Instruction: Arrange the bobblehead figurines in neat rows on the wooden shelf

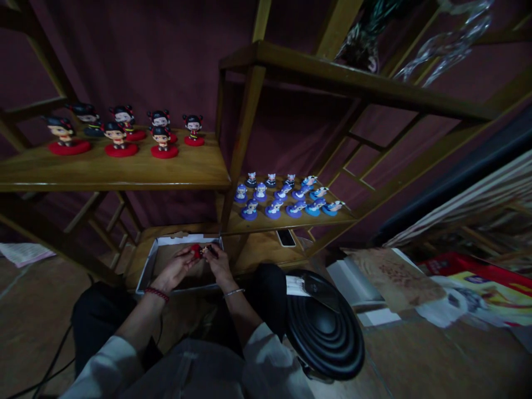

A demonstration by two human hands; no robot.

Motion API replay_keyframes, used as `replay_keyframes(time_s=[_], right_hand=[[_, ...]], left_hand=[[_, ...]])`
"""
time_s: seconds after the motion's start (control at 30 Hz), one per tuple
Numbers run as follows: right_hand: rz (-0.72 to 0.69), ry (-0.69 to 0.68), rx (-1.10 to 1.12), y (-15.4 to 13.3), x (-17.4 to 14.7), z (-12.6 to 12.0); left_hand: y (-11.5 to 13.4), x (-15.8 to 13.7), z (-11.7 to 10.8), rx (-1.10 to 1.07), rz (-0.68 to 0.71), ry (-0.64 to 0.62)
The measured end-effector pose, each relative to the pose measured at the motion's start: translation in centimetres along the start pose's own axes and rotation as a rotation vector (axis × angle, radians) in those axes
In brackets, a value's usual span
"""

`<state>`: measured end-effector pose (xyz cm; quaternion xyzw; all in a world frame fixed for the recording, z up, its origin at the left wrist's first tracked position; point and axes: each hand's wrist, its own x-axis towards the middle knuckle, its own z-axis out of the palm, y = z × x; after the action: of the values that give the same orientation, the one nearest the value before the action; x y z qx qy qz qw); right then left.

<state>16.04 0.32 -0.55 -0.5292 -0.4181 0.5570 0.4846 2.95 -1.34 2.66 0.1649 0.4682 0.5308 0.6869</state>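
Above a shallow white-edged box (147, 266) on the low shelf, both hands hold one small figurine (197, 251) with a red base and a dark head. My left hand (178, 270) pinches the red base. The fingers of my right hand (219, 265) close round the dark head end. Similar dark-haired figurines on red bases, such as this figurine (115, 138), stand on the upper left shelf (103, 173). Rows of small purple, blue and black figurines, one of them a purple figurine (250, 209), fill the right shelf (291, 223).
A phone (286, 238) lies on the low board right of the box. A round black ribbed stool (326, 321) stands by my right knee with a dark flat item (320, 291) on it. Cardboard (394, 277) and plastic bags (443, 302) lie on the floor at right. Wooden posts (245, 127) divide the shelves.
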Motion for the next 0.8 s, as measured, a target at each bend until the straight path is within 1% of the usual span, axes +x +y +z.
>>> replay_keyframes(time_s=[0.37, 0.8], right_hand=[[0.01, 0.008, 0.173, -1.3, -0.9, 0.3], [0.003, 0.008, 0.263, -2.1, -1.4, 0.3]], left_hand=[[0.4, -0.4, -0.2, -0.069, 0.013, -0.077], [0.7, -0.3, -0.2, -0.005, 0.034, -0.104]])
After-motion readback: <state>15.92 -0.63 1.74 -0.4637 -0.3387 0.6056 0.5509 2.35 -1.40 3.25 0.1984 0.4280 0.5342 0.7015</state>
